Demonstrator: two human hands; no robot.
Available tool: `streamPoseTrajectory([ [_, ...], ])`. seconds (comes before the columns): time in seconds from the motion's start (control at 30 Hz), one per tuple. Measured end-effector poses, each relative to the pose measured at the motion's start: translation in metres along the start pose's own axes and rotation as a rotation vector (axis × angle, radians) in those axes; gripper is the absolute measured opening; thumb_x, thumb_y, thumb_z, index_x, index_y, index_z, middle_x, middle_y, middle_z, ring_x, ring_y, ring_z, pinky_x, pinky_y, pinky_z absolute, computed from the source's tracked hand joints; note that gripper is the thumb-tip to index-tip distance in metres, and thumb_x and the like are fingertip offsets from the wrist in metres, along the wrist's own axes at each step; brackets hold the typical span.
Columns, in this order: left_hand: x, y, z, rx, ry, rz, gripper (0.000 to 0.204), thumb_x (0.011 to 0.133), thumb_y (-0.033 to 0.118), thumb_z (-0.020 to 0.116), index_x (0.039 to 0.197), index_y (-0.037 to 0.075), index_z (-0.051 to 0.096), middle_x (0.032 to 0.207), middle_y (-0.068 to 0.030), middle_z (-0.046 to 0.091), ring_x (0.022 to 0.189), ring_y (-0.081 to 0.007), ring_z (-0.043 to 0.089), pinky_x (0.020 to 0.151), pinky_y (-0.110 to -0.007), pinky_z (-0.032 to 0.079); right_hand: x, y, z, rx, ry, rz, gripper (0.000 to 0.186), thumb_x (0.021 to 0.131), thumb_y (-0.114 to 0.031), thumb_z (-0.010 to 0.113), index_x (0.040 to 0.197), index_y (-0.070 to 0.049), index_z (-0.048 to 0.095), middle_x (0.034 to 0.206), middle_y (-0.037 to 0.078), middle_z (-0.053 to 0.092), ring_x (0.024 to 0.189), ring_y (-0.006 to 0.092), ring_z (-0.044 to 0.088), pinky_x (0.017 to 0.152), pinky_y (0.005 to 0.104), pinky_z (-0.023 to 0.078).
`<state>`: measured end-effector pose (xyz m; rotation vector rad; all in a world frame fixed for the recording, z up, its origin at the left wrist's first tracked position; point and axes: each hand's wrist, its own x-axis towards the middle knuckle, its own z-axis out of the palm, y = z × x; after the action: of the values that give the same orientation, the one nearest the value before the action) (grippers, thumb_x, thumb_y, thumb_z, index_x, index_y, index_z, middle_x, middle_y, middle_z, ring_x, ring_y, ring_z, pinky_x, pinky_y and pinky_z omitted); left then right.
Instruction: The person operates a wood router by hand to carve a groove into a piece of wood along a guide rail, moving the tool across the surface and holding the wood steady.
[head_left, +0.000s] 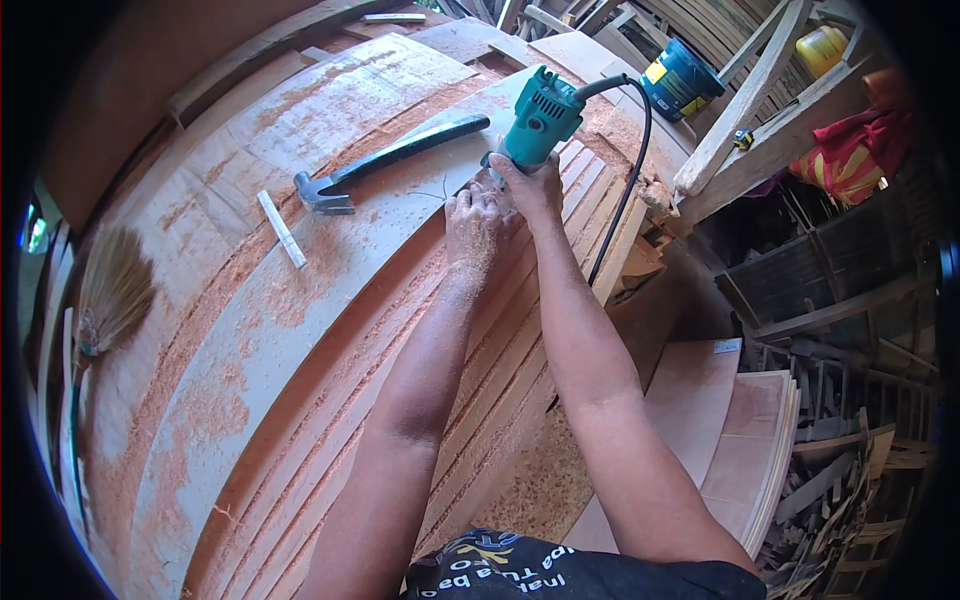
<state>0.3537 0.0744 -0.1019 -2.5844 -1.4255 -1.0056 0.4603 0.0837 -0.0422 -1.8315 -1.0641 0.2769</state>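
My right hand (532,188) is wrapped round the lower body of a teal trim router (538,122), which stands tilted on the wooden workpiece. My left hand (478,225), dusted with sawdust, is closed at the router's base with its fingers bent; the fingertips are partly hidden. Under both hands lie long curved wooden strips (400,330), side by side with sawdust in the gaps. A pale curved board (290,300) borders them on the left. The router's bit is hidden from view.
A claw hammer (390,160) and a short pale wood stick (281,229) lie on the board. The router's black cord (640,165) trails down the right side. A dark bucket (682,80) stands at the far right, a broom (112,290) at the left, and stacked panels (745,450) lower right.
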Motion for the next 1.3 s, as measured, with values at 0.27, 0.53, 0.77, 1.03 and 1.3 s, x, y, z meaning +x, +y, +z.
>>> streamPoseTrajectory([
  [0.27, 0.007, -0.001, 0.01, 0.032, 0.016, 0.023, 0.046, 0.075, 0.038, 0.067, 0.103, 0.001, 0.066, 0.123, -0.0207, 0.057, 0.107, -0.0281, 0.055, 0.092, -0.041, 0.039, 0.002, -0.011, -0.006, -0.054, 0.009, 0.012, 0.085, 0.061, -0.049, 0.082, 0.119, 0.001, 0.044, 0.107, 0.017, 0.064, 0.101, 0.0307, 0.062, 0.089, 0.0404, 0.047],
  [0.53, 0.013, 0.001, 0.009, 0.006, 0.02, 0.031, 0.052, 0.076, 0.043, 0.064, 0.106, 0.0, 0.064, 0.12, -0.0222, 0.059, 0.107, -0.0303, 0.056, 0.092, -0.044, 0.04, 0.016, 0.004, -0.002, -0.056, 0.01, -0.015, 0.085, 0.06, -0.054, 0.08, 0.118, -0.002, 0.045, 0.106, 0.015, 0.065, 0.1, 0.0325, 0.063, 0.087, 0.0432, 0.048],
  [0.77, 0.011, 0.002, 0.015, 0.011, 0.048, 0.023, 0.043, 0.078, 0.038, 0.065, 0.102, 0.002, 0.065, 0.115, -0.0191, 0.06, 0.103, -0.0268, 0.055, 0.09, -0.039, 0.039, 0.018, 0.005, -0.001, 0.035, -0.01, -0.01, 0.084, 0.06, -0.052, 0.082, 0.116, -0.001, 0.046, 0.103, 0.015, 0.066, 0.098, 0.0299, 0.064, 0.086, 0.041, 0.049],
  [1.03, 0.026, 0.011, 0.017, -0.018, 0.031, 0.023, 0.038, 0.08, 0.031, 0.063, 0.102, 0.001, 0.065, 0.111, -0.0201, 0.06, 0.099, -0.0264, 0.057, 0.084, -0.038, 0.04, 0.048, 0.031, 0.0, 0.107, -0.046, -0.104, 0.083, 0.06, -0.048, 0.083, 0.116, 0.003, 0.048, 0.104, 0.017, 0.065, 0.097, 0.0289, 0.065, 0.087, 0.0378, 0.049],
  [1.3, 0.037, 0.017, 0.028, 0.029, -0.052, 0.029, 0.048, 0.078, 0.039, 0.064, 0.103, -0.002, 0.065, 0.116, -0.0227, 0.059, 0.106, -0.0297, 0.056, 0.091, -0.041, 0.04, 0.067, 0.042, -0.004, 0.099, -0.068, -0.091, 0.084, 0.06, -0.05, 0.083, 0.116, 0.002, 0.048, 0.106, 0.017, 0.065, 0.1, 0.0301, 0.063, 0.089, 0.0384, 0.047],
])
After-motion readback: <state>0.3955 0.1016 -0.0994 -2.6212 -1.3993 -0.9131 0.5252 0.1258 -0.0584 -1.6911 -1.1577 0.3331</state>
